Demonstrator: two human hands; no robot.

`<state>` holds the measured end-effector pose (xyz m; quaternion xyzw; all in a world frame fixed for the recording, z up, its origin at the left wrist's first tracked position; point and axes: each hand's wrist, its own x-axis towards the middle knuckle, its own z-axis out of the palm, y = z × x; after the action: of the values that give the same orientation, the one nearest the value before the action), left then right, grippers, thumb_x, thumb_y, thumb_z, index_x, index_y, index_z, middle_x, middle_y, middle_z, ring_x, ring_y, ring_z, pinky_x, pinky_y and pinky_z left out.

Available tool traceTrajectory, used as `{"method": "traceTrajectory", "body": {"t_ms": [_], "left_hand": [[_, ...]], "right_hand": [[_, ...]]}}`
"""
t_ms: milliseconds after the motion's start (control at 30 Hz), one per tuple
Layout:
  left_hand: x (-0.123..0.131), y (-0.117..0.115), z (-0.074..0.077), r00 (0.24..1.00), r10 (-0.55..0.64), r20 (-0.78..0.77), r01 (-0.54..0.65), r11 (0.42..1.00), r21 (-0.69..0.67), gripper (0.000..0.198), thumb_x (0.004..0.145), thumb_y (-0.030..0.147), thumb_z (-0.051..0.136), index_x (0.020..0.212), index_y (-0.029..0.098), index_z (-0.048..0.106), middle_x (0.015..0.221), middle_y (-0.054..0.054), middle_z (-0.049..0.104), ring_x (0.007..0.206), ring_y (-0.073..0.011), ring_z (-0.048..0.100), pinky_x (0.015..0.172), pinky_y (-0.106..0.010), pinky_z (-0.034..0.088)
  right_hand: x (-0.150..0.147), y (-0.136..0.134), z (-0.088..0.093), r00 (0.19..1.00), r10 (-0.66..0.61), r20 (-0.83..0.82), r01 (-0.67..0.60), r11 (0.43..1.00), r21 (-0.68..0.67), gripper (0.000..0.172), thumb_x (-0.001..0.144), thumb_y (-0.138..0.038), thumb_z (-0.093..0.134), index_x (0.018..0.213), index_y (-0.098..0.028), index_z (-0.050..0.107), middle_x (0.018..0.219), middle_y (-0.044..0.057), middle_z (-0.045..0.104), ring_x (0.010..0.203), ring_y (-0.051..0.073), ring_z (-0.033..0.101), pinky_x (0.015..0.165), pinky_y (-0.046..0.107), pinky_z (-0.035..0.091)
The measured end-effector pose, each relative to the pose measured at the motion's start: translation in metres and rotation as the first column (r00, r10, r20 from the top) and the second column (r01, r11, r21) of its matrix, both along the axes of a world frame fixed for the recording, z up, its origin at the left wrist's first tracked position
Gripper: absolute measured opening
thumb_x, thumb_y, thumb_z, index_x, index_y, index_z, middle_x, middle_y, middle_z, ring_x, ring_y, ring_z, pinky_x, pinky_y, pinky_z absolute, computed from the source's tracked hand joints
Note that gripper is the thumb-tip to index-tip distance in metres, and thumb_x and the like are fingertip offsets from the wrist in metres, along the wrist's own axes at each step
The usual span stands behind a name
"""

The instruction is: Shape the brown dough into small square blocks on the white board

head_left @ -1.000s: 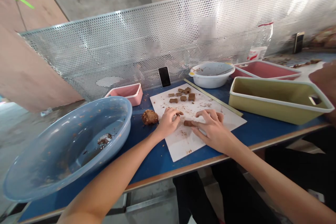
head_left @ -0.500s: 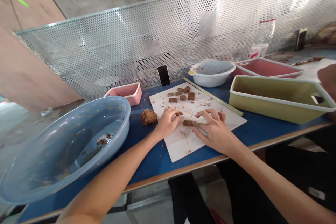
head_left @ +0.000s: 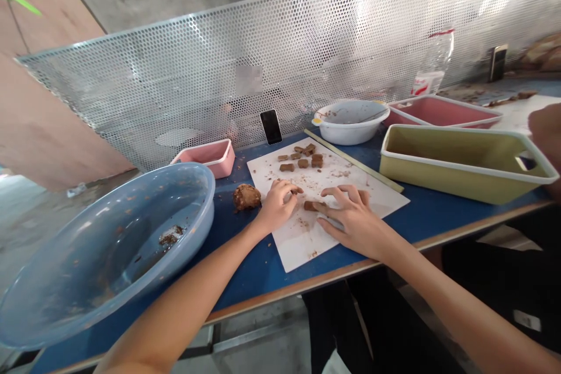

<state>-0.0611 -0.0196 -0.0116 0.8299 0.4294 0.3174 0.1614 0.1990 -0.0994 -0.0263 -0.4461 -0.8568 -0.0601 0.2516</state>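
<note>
A short brown clay piece [head_left: 311, 205] lies on a white board [head_left: 298, 251] strewn with crumbs. My right hand [head_left: 353, 219] is over the board with its fingers spread, the index fingertip touching the right end of that piece. Partly hidden behind this hand is another brown piece [head_left: 364, 196]. On the left edge of the board rests my left hand [head_left: 278, 205], its fingers curled in; whatever they hold, if anything, is hidden. Just left of it sits a rough brown clay lump [head_left: 246, 196]. Several small clay pieces [head_left: 302, 163] are grouped at the board's far end.
A large blue basin [head_left: 199, 178] stands tilted at left, a small pink basket [head_left: 224, 158] behind it. A phone [head_left: 270, 127] leans against the perforated metal screen. A pale strip [head_left: 355, 161], white basin [head_left: 350, 132], green bin [head_left: 460, 178] and red bin [head_left: 460, 114] are rightward.
The view has shifted slightly. My right hand's fingers have moved a little over the clay piece; my left hand stays in nearly the same place.
</note>
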Motion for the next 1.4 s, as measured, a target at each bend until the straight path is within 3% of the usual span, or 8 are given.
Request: {"method": "traceTrajectory", "body": {"t_ms": [367,533,867,1033,1200,1400], "left_hand": [[-0.001,-0.0005,-0.0003,1.0,-0.002,0.001,0.002,1.0,-0.001,0.023,0.101,0.014,0.061,0.11,0.021,0.081,0.115,-0.01,0.077,0.123,-0.0315,0.066,0.118,-0.052,0.056],[-0.0008,0.001,-0.0017,1.0,-0.009,-0.004,0.009,1.0,0.008,0.024,0.101,0.013,0.061,0.112,0.021,0.081,0.115,-0.009,0.077,0.123,-0.0314,0.066,0.117,-0.051,0.055],[-0.0005,-0.0001,-0.0017,1.0,-0.014,0.008,0.014,1.0,-0.005,0.025,0.101,0.012,0.06,0.111,0.021,0.081,0.116,-0.009,0.077,0.124,-0.0309,0.067,0.121,-0.052,0.053],[-0.0011,0.0011,-0.0033,1.0,-0.008,-0.012,0.008,1.0,0.013,0.026,0.101,0.011,0.061,0.112,0.022,0.081,0.116,-0.009,0.077,0.123,-0.0307,0.068,0.121,-0.052,0.054],[-0.0009,0.0008,-0.0035,1.0,-0.003,-0.005,0.004,1.0,0.013,0.025,0.101,0.011,0.062,0.112,0.022,0.082,0.115,-0.009,0.077,0.124,-0.0311,0.067,0.12,-0.052,0.054],[-0.0007,0.0004,-0.0024,1.0,-0.009,-0.002,0.009,1.0,0.014,0.026,0.101,0.01,0.061,0.112,0.021,0.081,0.116,-0.009,0.078,0.123,-0.0309,0.067,0.121,-0.052,0.053]], "right_hand": [[0.0048,0.0022,0.0019,1.0,0.031,-0.002,-0.031,0.998,-0.06,0.039,0.118,-0.041,0.054,0.144,-0.038,0.083,0.146,0.014,0.065,0.138,0.04,0.05,0.105,0.057,0.048],[0.0062,-0.0005,0.0027,0.999,-0.001,-0.042,0.001,1.0,0.015,0.04,0.118,-0.041,0.055,0.148,-0.037,0.081,0.152,0.016,0.063,0.143,0.042,0.049,0.108,0.061,0.045],[0.0053,-0.0014,0.0027,1.0,0.005,-0.023,-0.004,0.999,0.04,0.037,0.117,-0.037,0.054,0.123,-0.031,0.09,0.149,0.014,0.069,0.14,0.043,0.05,0.103,0.062,0.046],[0.0055,-0.0014,0.0017,0.998,-0.048,-0.047,0.051,0.996,0.067,0.037,0.115,-0.036,0.058,0.139,-0.034,0.086,0.157,0.014,0.063,0.14,0.043,0.051,0.106,0.062,0.047],[0.0044,-0.0004,-0.0011,0.999,-0.037,-0.024,0.038,0.998,0.05,0.036,0.117,-0.038,0.055,0.127,-0.031,0.089,0.159,0.014,0.062,0.143,0.044,0.049,0.106,0.062,0.046],[0.0042,-0.0008,0.0001,0.999,-0.047,-0.009,0.047,0.998,0.051,0.04,0.119,-0.042,0.051,0.132,-0.031,0.087,0.158,0.015,0.063,0.14,0.043,0.05,0.105,0.063,0.046]]}}
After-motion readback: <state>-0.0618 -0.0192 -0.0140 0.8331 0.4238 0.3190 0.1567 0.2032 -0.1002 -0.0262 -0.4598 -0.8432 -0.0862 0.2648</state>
